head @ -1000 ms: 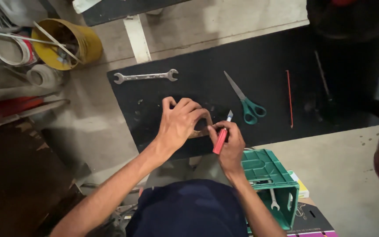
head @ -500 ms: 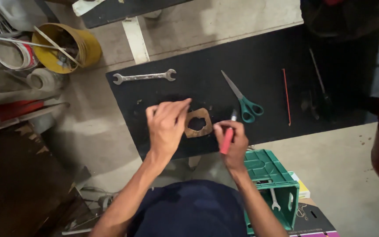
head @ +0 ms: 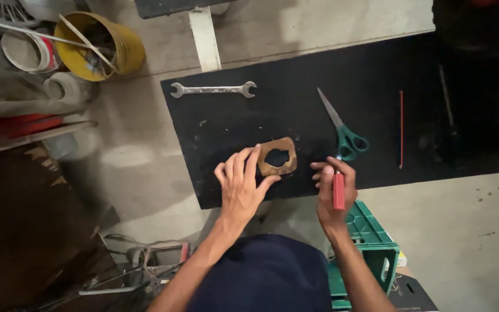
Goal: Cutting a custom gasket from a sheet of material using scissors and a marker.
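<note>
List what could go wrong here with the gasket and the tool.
The left hand only touches the edge of the gasket, so it might slide on the black sheet. The right hand holds a red-handled tool close to the left fingers; a slip could nick them. The scissors lie just past the right hand and could be knocked.

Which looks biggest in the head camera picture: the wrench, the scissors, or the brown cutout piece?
1. Wrench and scissors: they look about equally long, too close to rank.
2. Brown cutout piece, clearly smallest.
</note>
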